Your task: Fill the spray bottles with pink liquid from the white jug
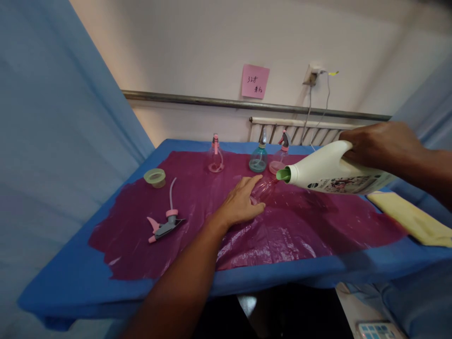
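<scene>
My right hand (379, 143) grips the handle of a cream-coloured jug (326, 165), which is tipped to the left with its green spout lowest. Close to that spout, my left hand (242, 202) is curled around a clear pinkish bottle (264, 189) with no spray head on it. The bottle leans toward the jug's mouth; whether liquid is flowing is too small to make out. A loose pink-and-grey spray head (168, 226) with a tube lies to the left of my left hand. My left palm partly hides the bottle.
Behind my hands stand a pink spray bottle (215, 157), a teal one (258, 160) and another pink one (278, 162). A greenish tub (155, 178) sits at left, a folded yellow cloth (411, 216) at right. Purple plastic sheeting (130, 245) covers the blue-draped table (81, 287).
</scene>
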Motion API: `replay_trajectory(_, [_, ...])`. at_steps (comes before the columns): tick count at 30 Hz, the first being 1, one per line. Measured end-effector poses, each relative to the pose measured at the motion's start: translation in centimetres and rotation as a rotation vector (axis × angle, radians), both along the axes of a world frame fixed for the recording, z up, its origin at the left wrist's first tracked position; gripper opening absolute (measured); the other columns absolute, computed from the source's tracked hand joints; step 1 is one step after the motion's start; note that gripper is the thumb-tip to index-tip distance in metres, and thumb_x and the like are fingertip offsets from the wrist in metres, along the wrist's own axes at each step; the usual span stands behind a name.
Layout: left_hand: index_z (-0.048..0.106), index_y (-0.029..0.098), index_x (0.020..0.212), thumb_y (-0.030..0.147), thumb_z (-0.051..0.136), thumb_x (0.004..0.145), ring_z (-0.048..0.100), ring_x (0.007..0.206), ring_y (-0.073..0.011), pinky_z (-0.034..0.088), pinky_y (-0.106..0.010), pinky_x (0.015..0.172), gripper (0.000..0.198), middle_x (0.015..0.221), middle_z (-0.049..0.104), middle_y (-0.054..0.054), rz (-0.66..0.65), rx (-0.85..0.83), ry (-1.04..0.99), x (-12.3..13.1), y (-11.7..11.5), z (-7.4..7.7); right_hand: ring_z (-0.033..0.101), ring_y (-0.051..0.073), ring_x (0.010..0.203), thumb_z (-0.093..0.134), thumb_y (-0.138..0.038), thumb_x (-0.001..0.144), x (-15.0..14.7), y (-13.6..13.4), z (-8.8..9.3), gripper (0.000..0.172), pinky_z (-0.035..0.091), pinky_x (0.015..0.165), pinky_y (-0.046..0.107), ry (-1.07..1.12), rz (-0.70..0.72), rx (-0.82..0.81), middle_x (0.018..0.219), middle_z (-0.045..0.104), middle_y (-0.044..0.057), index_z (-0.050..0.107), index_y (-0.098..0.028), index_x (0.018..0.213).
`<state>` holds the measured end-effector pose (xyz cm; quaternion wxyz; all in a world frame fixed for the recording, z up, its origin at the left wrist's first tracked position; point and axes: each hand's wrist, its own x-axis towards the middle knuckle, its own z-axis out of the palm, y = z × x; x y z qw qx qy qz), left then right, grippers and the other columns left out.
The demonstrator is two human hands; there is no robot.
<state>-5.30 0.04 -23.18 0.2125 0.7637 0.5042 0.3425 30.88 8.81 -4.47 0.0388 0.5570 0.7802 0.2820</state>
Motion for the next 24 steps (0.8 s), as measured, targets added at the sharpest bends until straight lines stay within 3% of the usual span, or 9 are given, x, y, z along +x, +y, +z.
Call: replay_trajectory(24, [0.049, 0.033, 0.172, 0.034, 0.080, 0.091, 0.064, 0.149, -0.0378, 0.051, -0.061, 0.133, 0.087, 0.160, 0.062, -0.012, -0.003, 0.017, -0.002, 0.01, 0.05, -0.10, 0.066, 0.031, 0.076, 0.055, -0.050, 0.087, -0.10, 0.85, 0.86, 0.028, 0.035, 0.066, 0.041, 0.005, -0.016, 0.013, 0.097, 0.081, 0.010, 0.075, -0.034, 0.099])
